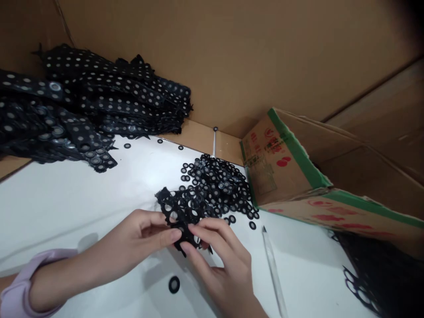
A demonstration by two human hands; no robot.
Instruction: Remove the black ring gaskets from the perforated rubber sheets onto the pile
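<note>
Black rings (217, 183); white table (66, 198); brown, green-edged box (285, 172).

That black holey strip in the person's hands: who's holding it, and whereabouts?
Both hands pinch the black punched strip at its near end: left hand and right hand with fingertips meeting there.

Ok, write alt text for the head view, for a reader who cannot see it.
Two bare hands, left hand and right hand, pinch a black perforated strip over a white table. Behind it lies a pile of small black rings, a stack of punched strips far left, a cardboard box right.
</note>
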